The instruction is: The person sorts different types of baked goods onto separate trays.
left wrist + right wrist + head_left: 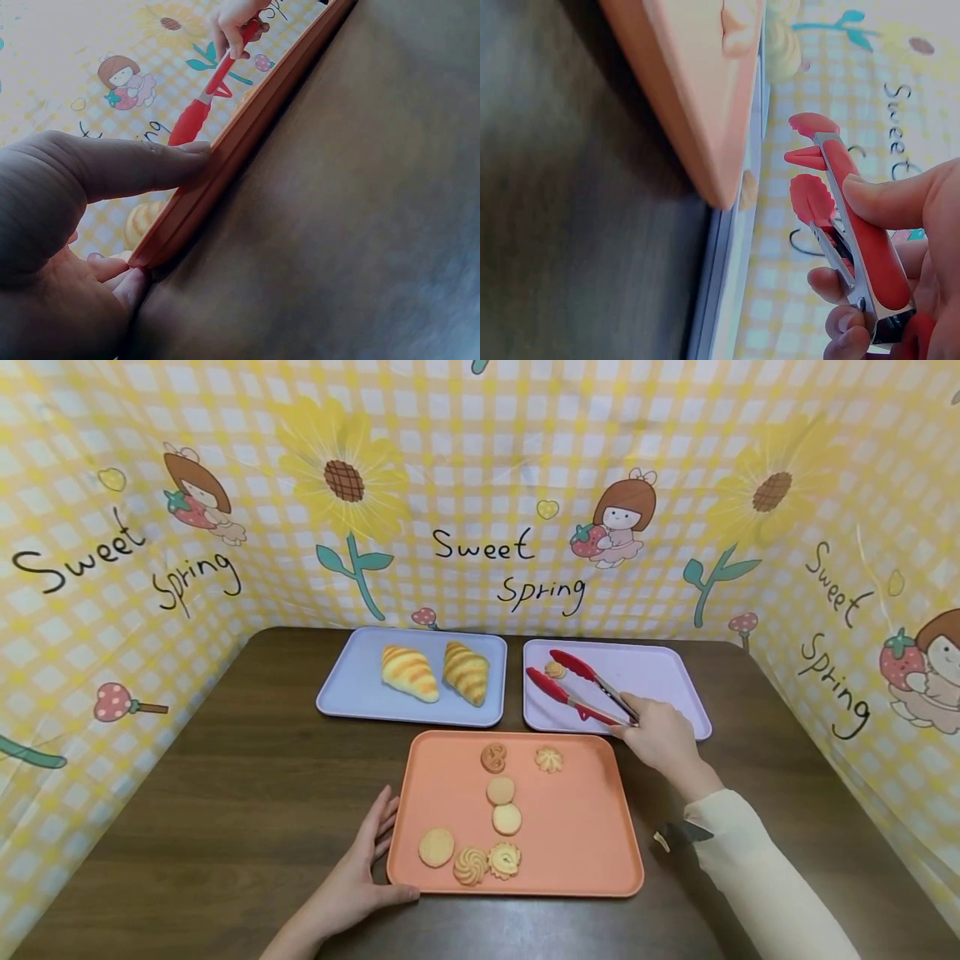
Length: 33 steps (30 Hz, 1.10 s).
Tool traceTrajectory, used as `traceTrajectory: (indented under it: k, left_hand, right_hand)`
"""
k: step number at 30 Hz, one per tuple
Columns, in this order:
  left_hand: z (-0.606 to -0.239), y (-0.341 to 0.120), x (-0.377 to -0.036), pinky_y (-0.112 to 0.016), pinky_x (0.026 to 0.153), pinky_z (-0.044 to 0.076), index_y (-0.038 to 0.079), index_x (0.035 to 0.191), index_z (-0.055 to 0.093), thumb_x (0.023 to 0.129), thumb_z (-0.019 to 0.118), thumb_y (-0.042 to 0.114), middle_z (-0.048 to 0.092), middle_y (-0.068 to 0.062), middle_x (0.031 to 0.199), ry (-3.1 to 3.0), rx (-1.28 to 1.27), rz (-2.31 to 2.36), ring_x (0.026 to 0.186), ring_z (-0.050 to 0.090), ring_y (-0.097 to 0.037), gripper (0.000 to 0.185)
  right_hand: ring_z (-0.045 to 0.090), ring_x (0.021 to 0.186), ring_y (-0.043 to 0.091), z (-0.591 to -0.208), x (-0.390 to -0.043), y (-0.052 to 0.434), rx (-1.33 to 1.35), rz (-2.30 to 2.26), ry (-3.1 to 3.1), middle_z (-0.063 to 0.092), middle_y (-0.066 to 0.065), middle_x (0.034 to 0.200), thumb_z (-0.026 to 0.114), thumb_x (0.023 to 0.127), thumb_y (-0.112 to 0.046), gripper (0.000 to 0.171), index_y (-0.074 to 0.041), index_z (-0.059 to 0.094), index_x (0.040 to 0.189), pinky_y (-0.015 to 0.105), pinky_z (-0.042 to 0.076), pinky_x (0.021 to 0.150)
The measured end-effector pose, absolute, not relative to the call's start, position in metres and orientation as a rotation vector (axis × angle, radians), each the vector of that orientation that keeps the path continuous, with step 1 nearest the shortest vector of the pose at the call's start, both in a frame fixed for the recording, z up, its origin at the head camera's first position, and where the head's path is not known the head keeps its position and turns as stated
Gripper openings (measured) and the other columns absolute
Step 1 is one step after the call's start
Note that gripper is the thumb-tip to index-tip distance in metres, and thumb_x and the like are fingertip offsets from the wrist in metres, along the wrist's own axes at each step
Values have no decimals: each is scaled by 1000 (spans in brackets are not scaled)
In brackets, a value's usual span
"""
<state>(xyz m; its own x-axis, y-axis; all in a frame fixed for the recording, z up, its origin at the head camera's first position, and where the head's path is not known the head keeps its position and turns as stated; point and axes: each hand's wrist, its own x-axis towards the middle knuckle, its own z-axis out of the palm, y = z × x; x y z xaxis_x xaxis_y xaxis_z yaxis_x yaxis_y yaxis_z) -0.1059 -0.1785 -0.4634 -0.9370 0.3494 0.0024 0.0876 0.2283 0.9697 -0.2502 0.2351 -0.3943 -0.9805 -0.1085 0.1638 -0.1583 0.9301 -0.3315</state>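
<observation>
My right hand grips a pair of red-and-silver kitchen tongs over the lilac tray. The tong arms are spread, and a small cookie on that tray shows between their red tips. In the right wrist view the thumb lies along the red handle, with fingers curled beneath. My left hand rests at the near left corner of the orange tray, thumb on the front rim and fingers along the left side. On the orange tray lie several cookies, among them a pretzel-shaped one and a swirled one.
A blue tray at the back left bears two croissants, the left one next to the right one. All three trays stand on a dark wooden table. A yellow checked cloth hangs behind and at both sides.
</observation>
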Motion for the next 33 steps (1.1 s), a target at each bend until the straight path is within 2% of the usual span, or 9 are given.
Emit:
traceTrajectory:
  k: [17, 25, 33]
  left_hand:
    - [-464, -178, -106, -8, 102, 27, 6, 159, -6, 75, 88, 10, 8, -29, 160, 2267, 431, 1797, 146, 12, -47, 126]
    - [-463, -178, -105, -8, 101, 27, 8, 160, -5, 76, 88, 10, 8, -28, 161, 2264, 406, 1795, 146, 12, -46, 125]
    - [-465, -180, -105, -8, 102, 27, 7, 159, -5, 75, 88, 10, 8, -30, 160, 2274, 436, 1795, 146, 12, -47, 126]
  right_hand:
    - [63, 105, 45, -391, -203, 232, 392, 516, -2911, 65, 27, 122, 75, 86, -24, 58, 2, 60, 135, 62, 50, 82]
    - [67, 96, 41, -397, -178, 244, 412, 476, -2911, 68, 23, 116, 79, 82, -26, 59, 0, 62, 133, 59, 53, 73]
    - [66, 96, 41, -402, -154, 250, 409, 487, -2918, 68, 23, 117, 80, 81, -27, 59, 0, 63, 131, 59, 53, 73]
